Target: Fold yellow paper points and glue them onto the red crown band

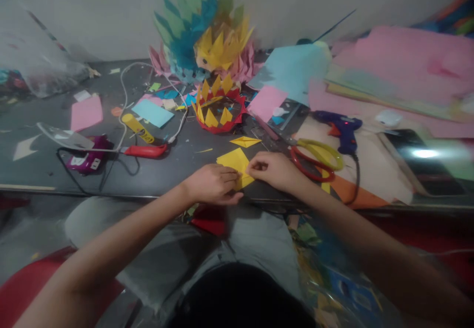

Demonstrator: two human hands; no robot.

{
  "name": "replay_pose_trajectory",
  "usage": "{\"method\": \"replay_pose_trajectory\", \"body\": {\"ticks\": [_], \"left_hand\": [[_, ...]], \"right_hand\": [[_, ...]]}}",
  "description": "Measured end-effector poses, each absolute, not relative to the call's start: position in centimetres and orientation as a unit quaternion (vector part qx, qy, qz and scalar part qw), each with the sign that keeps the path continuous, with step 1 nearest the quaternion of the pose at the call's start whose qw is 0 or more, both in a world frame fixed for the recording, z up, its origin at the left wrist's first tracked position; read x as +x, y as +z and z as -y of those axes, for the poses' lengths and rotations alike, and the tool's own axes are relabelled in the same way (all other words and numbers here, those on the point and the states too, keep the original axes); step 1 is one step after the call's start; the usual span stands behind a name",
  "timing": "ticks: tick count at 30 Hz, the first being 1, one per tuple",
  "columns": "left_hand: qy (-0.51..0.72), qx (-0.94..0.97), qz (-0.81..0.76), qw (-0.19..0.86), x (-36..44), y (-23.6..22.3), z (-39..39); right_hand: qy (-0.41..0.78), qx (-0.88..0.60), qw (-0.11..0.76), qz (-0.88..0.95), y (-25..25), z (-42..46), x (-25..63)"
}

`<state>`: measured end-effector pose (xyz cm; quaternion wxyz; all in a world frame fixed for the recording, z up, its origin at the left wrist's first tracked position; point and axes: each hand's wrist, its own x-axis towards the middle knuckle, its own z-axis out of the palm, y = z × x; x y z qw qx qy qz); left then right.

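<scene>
A square of yellow paper [234, 159] with creases lies at the table's front edge between my two hands. My left hand [215, 182] rests on its left and lower part, fingers bent and pressing it to the table, thumb stretched along the near side. My right hand [276, 170] pinches the paper's right side between thumb and fingertips. Just beyond lies a folded yellow paper diamond [245, 142]. Farther back stands a red paper ring [218, 129] set with yellow folded points.
Scissors [314, 158] and a blue glue gun [342, 127] lie right, beside a phone [422, 160]. To the left are a red-handled cutter [146, 151], a yellow glue stick [138, 128] and a purple power socket [89, 158] with cords. A colourful paper model [207, 37] stands behind.
</scene>
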<state>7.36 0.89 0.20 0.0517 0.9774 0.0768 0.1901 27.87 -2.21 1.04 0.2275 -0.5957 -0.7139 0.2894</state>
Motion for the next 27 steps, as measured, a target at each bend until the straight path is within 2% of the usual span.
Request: {"method": "replay_pose_trajectory", "body": {"ticks": [6,17,27], "left_hand": [[0.184,0.969,-0.105,0.127,7.1,0.5,-1.1],[0.095,0.973,-0.202,0.065,7.9,1.1,1.1],[0.131,0.972,-0.164,0.102,6.7,1.4,0.6]], "right_hand": [[0.283,-0.590,0.236,0.718,0.7,2.2,28.0],[0.276,-0.582,0.244,0.725,0.8,2.5,27.8],[0.362,-0.565,0.207,0.713,1.4,1.7,29.1]]}}
